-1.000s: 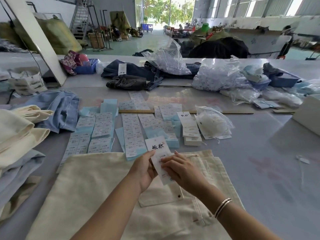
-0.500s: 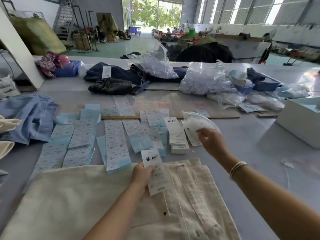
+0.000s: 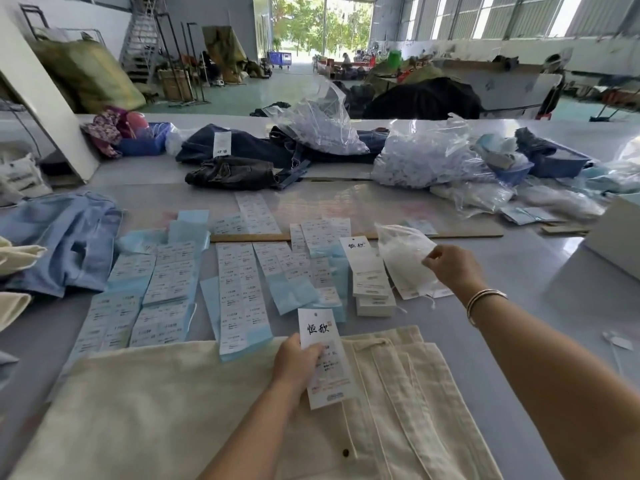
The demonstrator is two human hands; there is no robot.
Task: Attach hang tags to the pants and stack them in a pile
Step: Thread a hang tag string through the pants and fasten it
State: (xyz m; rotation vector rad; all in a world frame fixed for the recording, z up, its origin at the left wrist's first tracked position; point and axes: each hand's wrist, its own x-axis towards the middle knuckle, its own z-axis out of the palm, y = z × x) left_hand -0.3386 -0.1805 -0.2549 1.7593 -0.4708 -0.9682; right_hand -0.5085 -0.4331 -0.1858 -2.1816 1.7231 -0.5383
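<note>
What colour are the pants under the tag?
Cream, seen in the head view: the pants lie under the hang tag.

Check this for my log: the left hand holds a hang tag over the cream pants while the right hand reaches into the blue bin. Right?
Not quite. The head view shows the right hand pinching the small clear plastic bag, not a blue bin. The left hand does hold the hang tag over the cream pants.

two hands (image 3: 299, 358), one held hang tag (image 3: 323, 355)
</note>
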